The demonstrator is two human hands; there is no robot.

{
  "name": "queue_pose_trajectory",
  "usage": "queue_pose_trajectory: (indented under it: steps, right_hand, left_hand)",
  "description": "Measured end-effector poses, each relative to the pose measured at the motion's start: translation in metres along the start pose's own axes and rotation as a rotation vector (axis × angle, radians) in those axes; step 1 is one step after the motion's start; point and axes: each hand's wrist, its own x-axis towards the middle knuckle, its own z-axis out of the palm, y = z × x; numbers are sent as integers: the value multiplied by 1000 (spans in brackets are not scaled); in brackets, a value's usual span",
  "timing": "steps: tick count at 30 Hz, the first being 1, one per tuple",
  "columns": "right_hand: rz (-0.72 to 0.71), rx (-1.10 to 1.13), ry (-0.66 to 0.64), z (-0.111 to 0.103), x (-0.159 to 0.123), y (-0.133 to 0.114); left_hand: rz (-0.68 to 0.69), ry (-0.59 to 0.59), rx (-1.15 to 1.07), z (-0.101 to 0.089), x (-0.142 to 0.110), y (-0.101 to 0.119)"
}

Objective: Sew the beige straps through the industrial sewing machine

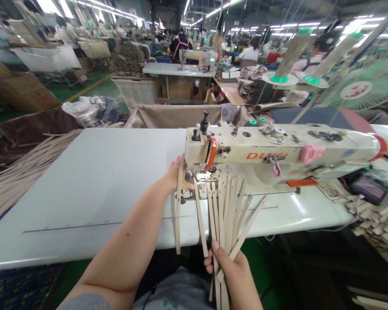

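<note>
My right hand [234, 269] is closed around a fanned bundle of narrow beige strips [228, 215] at the table's front edge. Small dark holes show near the strips' far ends. One separate strip [200, 219] runs from the needle area down to my right fingers. My left hand [174, 174] is at the left of the sewing machine's [252, 150] needle area, its thumb and fingers apart, partly hidden by the machine head. Another strip [178, 215] passes in front of that hand and hangs over the table edge.
The white sewing table [93, 181] has a printed ruler line. Long strips [29, 168] are heaped at left, more cut strips [374, 219] at right. Thread cones [289, 56] and a green fan [368, 86] stand behind the machine. Other people work at the back.
</note>
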Motion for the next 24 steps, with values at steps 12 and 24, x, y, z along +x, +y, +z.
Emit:
queue_pose_trajectory:
  steps: [12, 24]
  right_hand:
    - [144, 26, -100, -11, -9, -12]
    - [213, 126, -73, -19, -7, -5]
  left_hand:
    - [44, -56, 4, -18, -2, 9]
    - [73, 13, -156, -13, -4, 6]
